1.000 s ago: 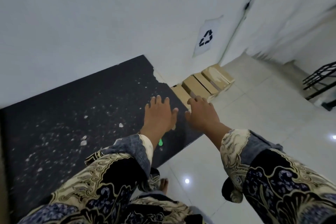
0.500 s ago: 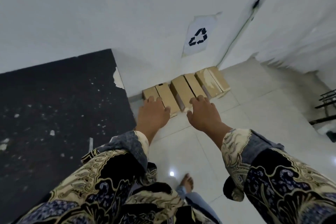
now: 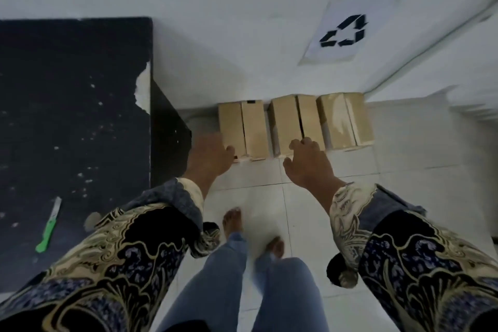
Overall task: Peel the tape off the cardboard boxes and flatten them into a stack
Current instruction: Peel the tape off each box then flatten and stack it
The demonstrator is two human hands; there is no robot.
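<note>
Three brown cardboard boxes stand in a row on the white floor against the wall: a left box (image 3: 244,128), a middle box (image 3: 295,122) and a right box (image 3: 345,120) with a pale tape patch on top. My left hand (image 3: 208,158) reaches down beside the left box's near left corner, thumb close to its edge, holding nothing. Over the middle box's near edge hovers my right hand (image 3: 305,163), fingers loosely curled and empty. Whether either hand touches a box is unclear.
A black speckled table (image 3: 72,105) fills the left, its corner close to the left box. A green-handled knife (image 3: 48,226) lies on it. A recycling sign (image 3: 345,34) is stuck on the wall above the boxes. My bare feet (image 3: 253,232) stand on the white tiles.
The view has swung from the table down to the boxes. Both hands have dropped lower toward the left and middle boxes, and my feet have come into view.
</note>
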